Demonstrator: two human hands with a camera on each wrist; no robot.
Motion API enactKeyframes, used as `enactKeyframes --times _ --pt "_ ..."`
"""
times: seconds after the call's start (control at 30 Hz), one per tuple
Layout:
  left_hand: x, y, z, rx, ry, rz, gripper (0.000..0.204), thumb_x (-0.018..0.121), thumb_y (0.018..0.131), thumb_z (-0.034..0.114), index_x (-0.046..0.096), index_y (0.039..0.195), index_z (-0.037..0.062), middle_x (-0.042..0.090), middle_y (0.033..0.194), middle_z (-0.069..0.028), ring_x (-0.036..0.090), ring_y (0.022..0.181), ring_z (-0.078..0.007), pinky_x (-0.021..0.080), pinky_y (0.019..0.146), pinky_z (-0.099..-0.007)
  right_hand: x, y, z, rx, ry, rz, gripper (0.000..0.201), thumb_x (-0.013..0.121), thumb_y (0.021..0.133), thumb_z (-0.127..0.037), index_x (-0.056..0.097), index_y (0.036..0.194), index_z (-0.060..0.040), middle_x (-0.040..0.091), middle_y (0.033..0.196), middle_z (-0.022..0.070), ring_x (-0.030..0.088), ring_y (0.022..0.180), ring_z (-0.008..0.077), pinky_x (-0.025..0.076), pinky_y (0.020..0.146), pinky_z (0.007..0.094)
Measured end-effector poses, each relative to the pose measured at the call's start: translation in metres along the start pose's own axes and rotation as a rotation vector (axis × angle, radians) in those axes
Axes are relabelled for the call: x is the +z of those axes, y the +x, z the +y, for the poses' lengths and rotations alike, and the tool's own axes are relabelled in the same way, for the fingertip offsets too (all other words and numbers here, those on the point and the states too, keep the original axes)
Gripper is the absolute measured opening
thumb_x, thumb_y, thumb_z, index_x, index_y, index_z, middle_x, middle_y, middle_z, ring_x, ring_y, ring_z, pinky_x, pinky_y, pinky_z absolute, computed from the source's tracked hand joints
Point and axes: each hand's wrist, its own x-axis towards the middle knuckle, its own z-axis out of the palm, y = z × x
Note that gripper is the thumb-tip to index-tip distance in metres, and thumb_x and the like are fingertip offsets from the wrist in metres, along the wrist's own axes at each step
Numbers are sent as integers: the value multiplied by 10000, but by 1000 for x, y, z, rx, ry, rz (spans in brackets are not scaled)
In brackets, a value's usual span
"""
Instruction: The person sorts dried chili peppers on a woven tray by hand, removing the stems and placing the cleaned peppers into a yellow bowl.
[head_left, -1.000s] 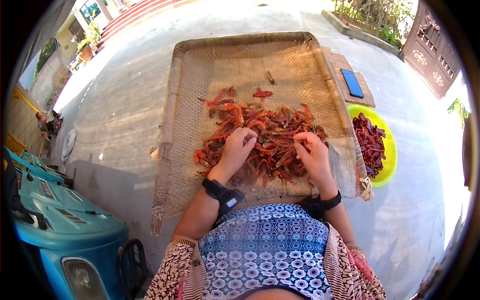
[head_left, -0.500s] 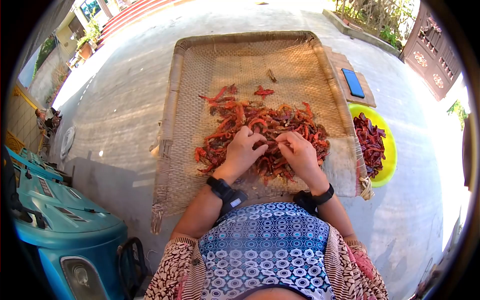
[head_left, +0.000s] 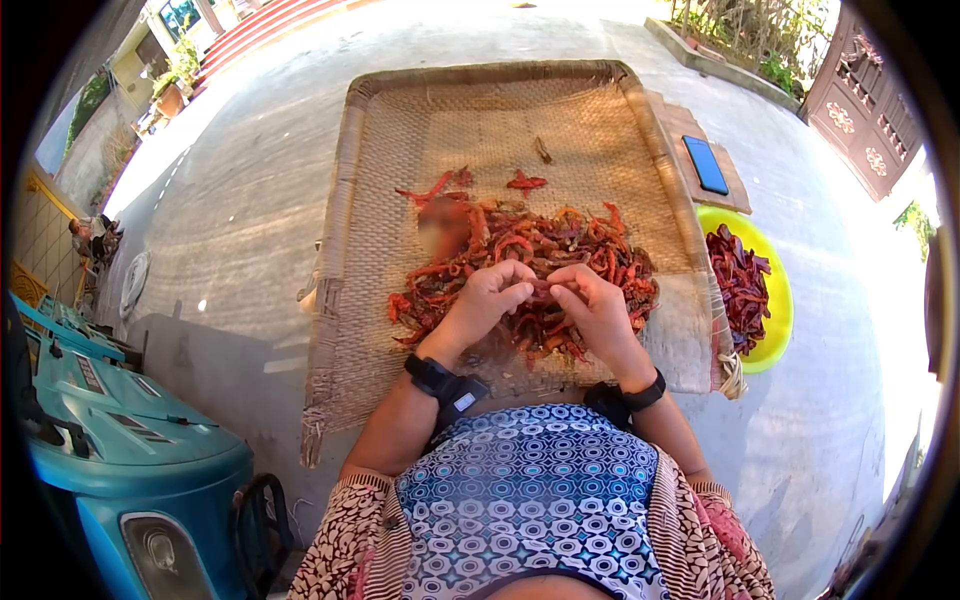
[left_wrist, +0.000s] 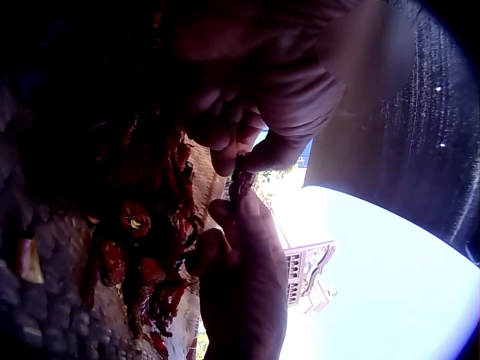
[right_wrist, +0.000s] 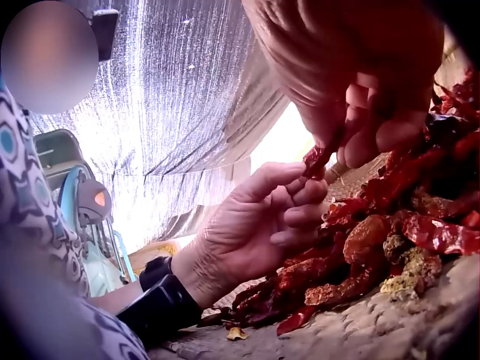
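Observation:
My left hand and right hand meet above the near side of a pile of dried red chilies. Between their fingertips is a small dark red dried chili, pinched from both sides by thumb and fingers. The left wrist view, though dim, has the same chili bridging the two hands. Wrinkled chilies, some pale or blackened, lie just below the hands on a woven bamboo tray.
Right of the tray stands a yellow-green basin of darker red chilies. A blue phone lies on a board beyond it. A few chilies lie apart at the pile's far side. A teal vehicle stands at left.
One second ago the hands were apart over the pile. The right hand has moved left and nearer to me, and both hands now pinch one chili between them.

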Motion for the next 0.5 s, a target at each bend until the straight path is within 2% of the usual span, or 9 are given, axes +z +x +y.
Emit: enactKeyframes --times 0.1,0.17,0.27,0.33,0.4,0.5 --pt "-4 -2 8 -105 -251 -129 119 595 940 168 624 1009 76 598 808 15 505 645 -31 391 551 -171 -2 -3 -1 73 176 -61 141 612 935 -127 626 1041 -36 669 878 28 629 755 80 494 628 228" --pt "-7 -2 5 -130 -308 -170 147 598 942 179 618 1041 72 602 824 6 507 644 -34 386 547 -166 -6 -5 -8 96 257 -103 141 608 939 -129 622 1038 -30 652 858 12 603 723 58 481 606 205" --pt "1 -4 16 -113 -270 -140 194 595 947 196 605 1094 71 609 850 -4 516 641 -37 386 533 -163 -24 -5 -5 48 256 -18 150 602 941 -123 608 1044 -14 632 825 3 565 655 52 458 570 200" --pt "4 -4 18 -93 -247 -112 219 592 950 203 595 1125 71 613 865 -8 525 642 -38 389 519 -163 -45 -1 4 98 345 107 150 597 950 -142 603 1051 -31 627 818 13 530 605 51 428 545 191" --pt "1 -3 11 -82 -266 -106 237 588 954 205 586 1149 71 615 876 -11 535 645 -41 392 502 -163 -70 -3 15 117 460 304 180 598 958 -184 592 1086 -58 641 869 12 542 643 57 438 574 194" --pt "0 -2 9 -75 -322 -104 226 583 959 207 589 1141 73 618 880 -12 547 652 -46 402 487 -166 -104 -9 34 37 1002 644 223 597 962 -225 570 1129 -78 649 927 2 551 700 60 447 610 199"
